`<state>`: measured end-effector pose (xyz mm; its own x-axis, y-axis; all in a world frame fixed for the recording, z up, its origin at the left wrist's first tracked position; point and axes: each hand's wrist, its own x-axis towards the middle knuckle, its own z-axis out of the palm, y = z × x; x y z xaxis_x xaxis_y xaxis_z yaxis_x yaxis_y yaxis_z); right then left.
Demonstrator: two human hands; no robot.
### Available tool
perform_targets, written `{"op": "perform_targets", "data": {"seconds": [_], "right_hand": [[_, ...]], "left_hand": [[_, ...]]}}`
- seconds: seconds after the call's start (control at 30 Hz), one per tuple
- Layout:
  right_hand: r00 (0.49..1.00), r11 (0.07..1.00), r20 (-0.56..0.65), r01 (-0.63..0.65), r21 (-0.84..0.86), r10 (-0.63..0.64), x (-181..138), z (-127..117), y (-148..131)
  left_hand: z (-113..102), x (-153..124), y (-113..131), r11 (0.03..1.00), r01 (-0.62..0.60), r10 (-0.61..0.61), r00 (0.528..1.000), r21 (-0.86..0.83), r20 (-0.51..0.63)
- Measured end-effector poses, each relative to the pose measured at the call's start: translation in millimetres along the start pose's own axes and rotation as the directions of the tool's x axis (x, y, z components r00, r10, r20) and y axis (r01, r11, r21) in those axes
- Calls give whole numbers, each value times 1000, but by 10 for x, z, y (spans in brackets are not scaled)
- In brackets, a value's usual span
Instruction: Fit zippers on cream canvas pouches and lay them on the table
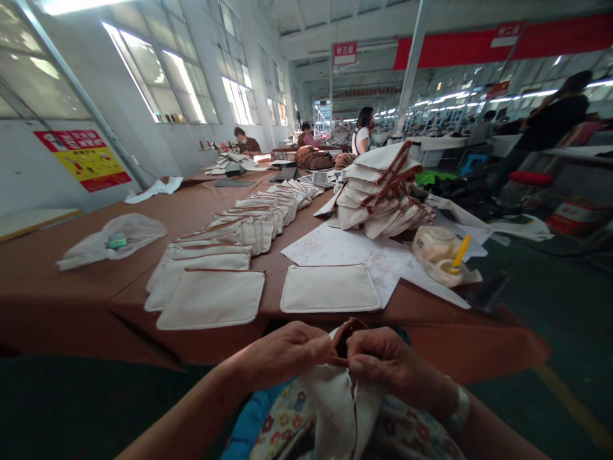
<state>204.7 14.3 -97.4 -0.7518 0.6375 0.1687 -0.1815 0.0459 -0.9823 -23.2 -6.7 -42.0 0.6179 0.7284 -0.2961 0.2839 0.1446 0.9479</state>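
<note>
Pouch (335, 402) of cream canvas sits clamped in each grip, left hand (282, 351) and right hand (389, 365), its inside hidden.

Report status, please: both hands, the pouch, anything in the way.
Left hand and right hand both pinch cream pouch at its brown trim. Nothing blocks the hands. Flat pouch lies apart on table.

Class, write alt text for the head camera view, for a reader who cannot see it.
The left hand and right hand grip a cream cloth pouch with brown trim. Ahead, a brown table holds a row of flat pouches and a stacked pile.
</note>
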Motion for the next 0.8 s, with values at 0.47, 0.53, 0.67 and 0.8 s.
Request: {"op": "perform_targets", "data": {"seconds": [0.47,0.53,0.67,0.8], "right_hand": [[987,996,-137,-89,10,89,-6,28,218],[984,993,-167,-75,-89,59,21,-12,175],[911,922,-391,-33,-386,-131,51,-144,-71],[970,991,-243,-48,-126,16,59,-139,-307]], "left_hand": [[219,119,-193,759,-79,283,934,646,-219],[194,112,-149,815,-42,258,919,577,-297],[125,82,45,924,-51,292,734,378,-614],[236,45,226,847,-109,515,407,520,-754]]}}
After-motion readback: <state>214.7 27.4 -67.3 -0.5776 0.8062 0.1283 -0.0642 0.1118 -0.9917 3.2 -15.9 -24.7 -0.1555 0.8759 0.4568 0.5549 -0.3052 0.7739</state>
